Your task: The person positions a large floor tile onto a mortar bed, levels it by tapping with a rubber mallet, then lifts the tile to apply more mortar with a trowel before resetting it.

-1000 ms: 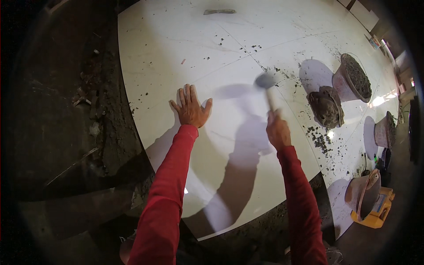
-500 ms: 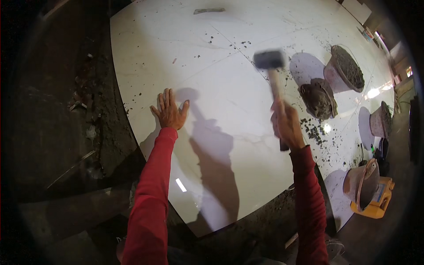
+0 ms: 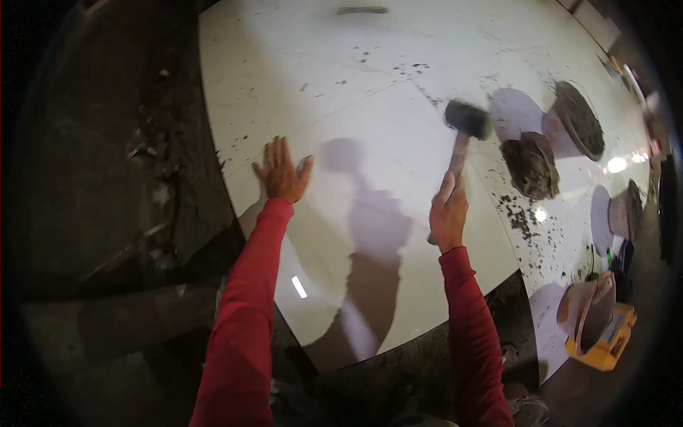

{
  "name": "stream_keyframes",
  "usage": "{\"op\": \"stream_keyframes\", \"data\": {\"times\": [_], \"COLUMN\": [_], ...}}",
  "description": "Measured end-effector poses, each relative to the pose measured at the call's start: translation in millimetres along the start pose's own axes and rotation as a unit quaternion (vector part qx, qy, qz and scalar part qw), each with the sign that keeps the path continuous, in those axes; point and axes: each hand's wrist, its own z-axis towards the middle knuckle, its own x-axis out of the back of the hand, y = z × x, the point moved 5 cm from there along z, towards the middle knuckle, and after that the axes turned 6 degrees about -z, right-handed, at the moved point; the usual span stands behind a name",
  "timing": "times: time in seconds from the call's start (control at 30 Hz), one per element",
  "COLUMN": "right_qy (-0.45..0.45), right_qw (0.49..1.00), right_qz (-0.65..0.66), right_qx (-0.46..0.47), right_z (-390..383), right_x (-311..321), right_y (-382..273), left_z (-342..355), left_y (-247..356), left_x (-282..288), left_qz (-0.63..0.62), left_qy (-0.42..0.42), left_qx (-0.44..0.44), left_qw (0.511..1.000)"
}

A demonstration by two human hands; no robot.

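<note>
Dark, bare ground (image 3: 99, 206) lay to the left of the glossy white floor tile (image 3: 320, 235) in front of me. My left arm reached forward, its hand (image 3: 283, 174) palm down on the tile, fingers spread wide and thumb angled out to the right. My right hand (image 3: 448, 213) was wrapped around the wooden handle of a black-headed mallet (image 3: 467, 119), thumb along the shaft, forearm extended from below. I held the mallet's head up and away from me, over the tile's right side, near a crumpled brown bag (image 3: 531, 165) and a bucket of mortar (image 3: 569, 124).
</note>
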Motion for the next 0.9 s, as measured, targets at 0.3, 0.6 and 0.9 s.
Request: {"op": "stream_keyframes", "data": {"times": [0.3,0.6,0.9], "right_qy": [-0.097,-0.179,-0.151], "right_qw": [0.993,0.977,0.981], "right_qz": [-0.049,-0.076,-0.069], "right_qx": [0.042,0.092,0.096], "right_z": [-30.3,-75.8,-117.5], "right_x": [-24.2,-25.8,22.0], "right_y": [-55.7,-82.3,-18.6], "left_z": [-11.3,-13.7,-1.5], "left_y": [-36.4,-26.8,-32.0], "left_x": [7.8,15.2,5.7], "left_qz": [-0.027,-0.083,-0.082], "left_qy": [0.018,0.057,0.125], "left_qx": [-0.004,-0.015,-0.080], "left_qw": [0.999,0.995,0.986]}}
